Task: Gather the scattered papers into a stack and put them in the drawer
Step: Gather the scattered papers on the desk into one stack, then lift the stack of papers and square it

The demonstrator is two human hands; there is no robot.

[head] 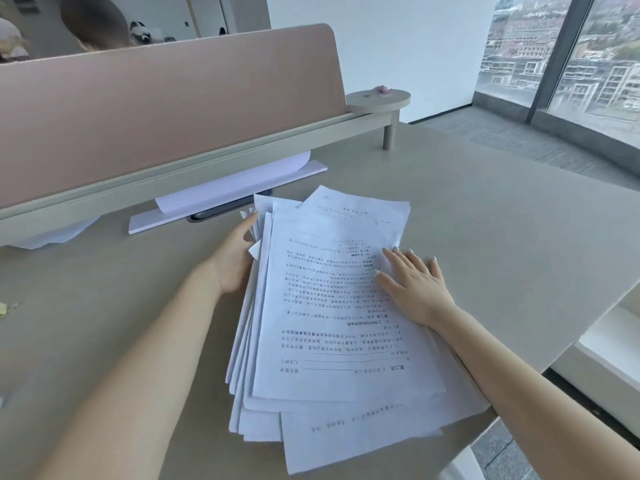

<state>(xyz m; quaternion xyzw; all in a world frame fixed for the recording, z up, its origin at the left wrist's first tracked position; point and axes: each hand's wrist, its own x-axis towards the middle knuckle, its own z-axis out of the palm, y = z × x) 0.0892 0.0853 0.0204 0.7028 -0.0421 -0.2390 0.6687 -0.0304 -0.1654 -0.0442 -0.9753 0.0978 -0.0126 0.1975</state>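
Left hand [235, 258] is cupped against the left edge of the papers [343, 317]; right hand [412, 285] is laid flat, fingers spread, on top. Pile lies between both on the desk [485, 209], long axis running away from the body, sheets fanned. Drawer is not seen.
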